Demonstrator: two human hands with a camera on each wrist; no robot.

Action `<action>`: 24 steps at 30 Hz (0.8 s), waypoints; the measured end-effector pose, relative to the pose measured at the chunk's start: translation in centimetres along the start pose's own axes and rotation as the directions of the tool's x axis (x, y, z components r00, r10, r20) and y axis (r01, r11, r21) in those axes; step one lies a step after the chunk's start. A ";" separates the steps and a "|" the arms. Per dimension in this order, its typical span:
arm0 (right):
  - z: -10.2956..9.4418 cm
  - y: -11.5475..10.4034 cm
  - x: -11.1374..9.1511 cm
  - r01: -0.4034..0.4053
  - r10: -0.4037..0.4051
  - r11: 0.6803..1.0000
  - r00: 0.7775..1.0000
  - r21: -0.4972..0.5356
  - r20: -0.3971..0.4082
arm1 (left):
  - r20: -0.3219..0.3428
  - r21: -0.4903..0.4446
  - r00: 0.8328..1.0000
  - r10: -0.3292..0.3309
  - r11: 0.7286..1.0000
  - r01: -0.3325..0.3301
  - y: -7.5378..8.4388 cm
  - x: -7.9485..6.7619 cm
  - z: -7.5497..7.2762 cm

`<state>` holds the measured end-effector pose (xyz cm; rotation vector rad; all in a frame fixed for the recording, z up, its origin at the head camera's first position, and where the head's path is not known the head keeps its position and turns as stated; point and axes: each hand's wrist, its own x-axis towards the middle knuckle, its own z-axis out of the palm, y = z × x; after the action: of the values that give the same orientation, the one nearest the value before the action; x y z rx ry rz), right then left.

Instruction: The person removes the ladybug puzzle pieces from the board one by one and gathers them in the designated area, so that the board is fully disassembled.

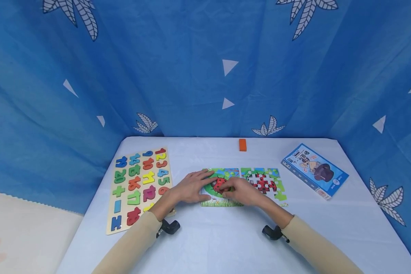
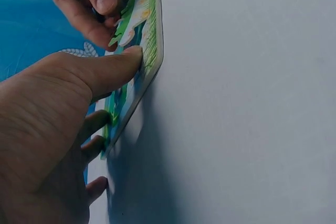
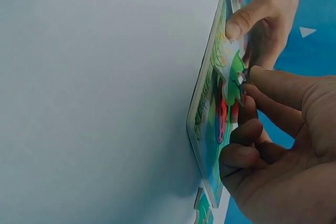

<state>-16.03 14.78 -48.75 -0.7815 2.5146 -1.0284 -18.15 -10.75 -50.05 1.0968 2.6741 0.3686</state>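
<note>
A ladybug jigsaw puzzle [image 1: 222, 204] in a flat board lies at the middle of the table. My left hand [image 1: 191, 187] rests on its left side with fingers spread, the thumb pressing near the lower edge in the left wrist view. Over the ladybug, my right hand [image 1: 243, 191] pinches a green and white puzzle piece [image 3: 234, 77] between thumb and fingers. That piece stands tilted up from the board; the fingers partly hide it. Directly right of the board lies a second ladybug picture of puzzle pieces [image 1: 263, 185], with white gaps among them.
On the left lies a wooden number board [image 1: 112, 213] with colourful digits, partly under my left forearm. An orange block [image 1: 242, 145] sits near the table's back edge. A blue box [image 1: 315, 169] with a hat picture lies at the right. Blue curtain [image 1: 198, 76] hangs behind.
</note>
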 end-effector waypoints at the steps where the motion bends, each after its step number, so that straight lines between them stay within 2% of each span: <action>1: 0.0 0.0 0.0 0.002 -0.002 1.000 1.000 0.001 -0.002 | 0.000 -0.005 1.000 0.002 1.000 -0.002 0.0 0.0 0.0; 10: 0.4 -0.3 0.2 -0.019 0.018 1.000 1.000 -0.011 -0.012 | 0.013 -0.025 1.000 0.016 1.000 -0.015 -0.2 0.1 0.0; 17: 0.5 -0.3 0.3 0.006 -0.006 0.999 1.000 -0.033 -0.011 | 0.016 -0.040 0.999 0.029 0.999 -0.029 -0.3 0.1 -0.1; 24: 0.6 -0.2 0.2 -0.004 0.005 1.000 1.000 -0.012 0.027 | 0.015 -0.047 1.000 0.027 0.999 -0.026 -0.3 0.0 -0.2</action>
<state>-15.84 14.21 -49.09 -0.7874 2.5006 -0.9960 -18.39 -10.91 -49.98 1.1179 2.6263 0.4237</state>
